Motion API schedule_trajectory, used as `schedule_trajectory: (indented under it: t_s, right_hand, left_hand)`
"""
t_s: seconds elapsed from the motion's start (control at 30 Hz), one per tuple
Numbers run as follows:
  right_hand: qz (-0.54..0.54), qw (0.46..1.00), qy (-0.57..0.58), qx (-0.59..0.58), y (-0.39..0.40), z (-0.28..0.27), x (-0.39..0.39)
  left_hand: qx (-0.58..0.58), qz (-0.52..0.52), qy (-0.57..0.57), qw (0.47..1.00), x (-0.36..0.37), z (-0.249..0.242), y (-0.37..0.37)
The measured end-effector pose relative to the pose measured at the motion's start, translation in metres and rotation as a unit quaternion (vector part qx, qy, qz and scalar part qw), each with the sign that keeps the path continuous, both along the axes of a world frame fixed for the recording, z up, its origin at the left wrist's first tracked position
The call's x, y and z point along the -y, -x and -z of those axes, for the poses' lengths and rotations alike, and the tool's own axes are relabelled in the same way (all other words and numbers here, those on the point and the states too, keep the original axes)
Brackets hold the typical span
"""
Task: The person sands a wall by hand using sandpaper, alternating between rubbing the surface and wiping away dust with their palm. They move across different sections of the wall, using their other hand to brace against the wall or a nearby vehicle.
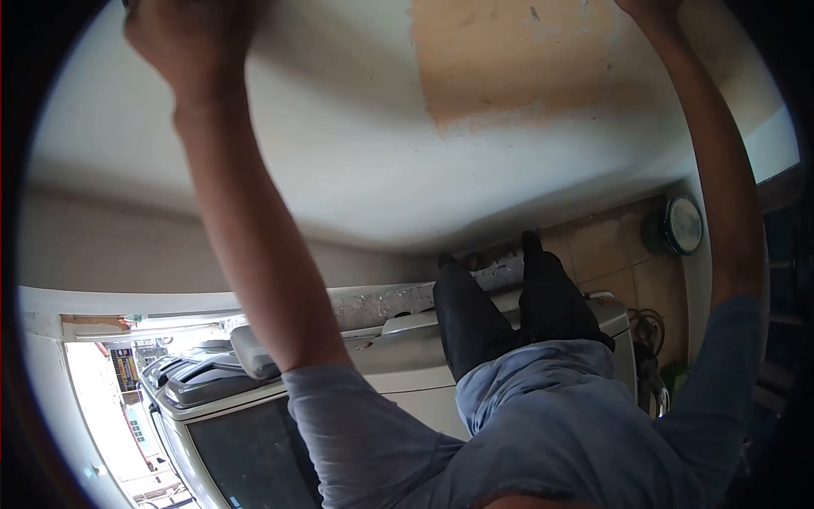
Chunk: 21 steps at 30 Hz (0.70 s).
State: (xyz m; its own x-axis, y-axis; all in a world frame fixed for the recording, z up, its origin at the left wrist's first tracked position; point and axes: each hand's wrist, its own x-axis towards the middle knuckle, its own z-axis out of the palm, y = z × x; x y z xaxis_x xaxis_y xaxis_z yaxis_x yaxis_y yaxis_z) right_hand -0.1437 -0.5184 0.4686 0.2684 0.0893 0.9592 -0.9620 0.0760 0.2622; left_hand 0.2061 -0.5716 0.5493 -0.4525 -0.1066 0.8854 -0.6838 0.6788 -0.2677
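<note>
While both arms reach overhead, the left hand point(191, 38) looks closed and the right hand point(649, 7) is cut off; footing on the washer point(398, 373) may slip.

A fisheye picture with black, curved corners and bent straight lines. Daylight pours in from a doorway point(110, 407) at lower left, washed out to white glare. The pale wall point(356, 136) is evenly lit, with soft arm shadows. The raised left hand point(191, 38) is blurred and dim.
</note>
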Motion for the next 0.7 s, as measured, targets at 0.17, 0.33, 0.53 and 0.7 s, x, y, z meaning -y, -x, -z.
schedule_trajectory:
  t_s: [0.17, 0.33, 0.53, 0.7]
  right_hand:
    - [0.008, 1.0, 0.028, 0.008, -0.001, 0.004, 0.004]
    - [0.008, 0.998, -0.014, 0.062, -0.013, 0.007, -0.009]
    - [-0.002, 0.998, -0.032, 0.055, -0.014, 0.004, -0.01]
    - [-0.008, 0.999, -0.022, 0.037, -0.011, 0.002, -0.01]
  left_hand:
    - [-0.025, -0.136, -0.011, 0.99, 0.005, 0.188, 0.014]
    - [-0.082, -0.026, -0.101, 0.991, -0.029, 0.379, 0.027]
    - [-0.084, -0.054, 0.026, 0.995, -0.004, 0.169, -0.001]
    - [-0.103, -0.018, 0.143, 0.984, 0.021, 0.032, -0.049]
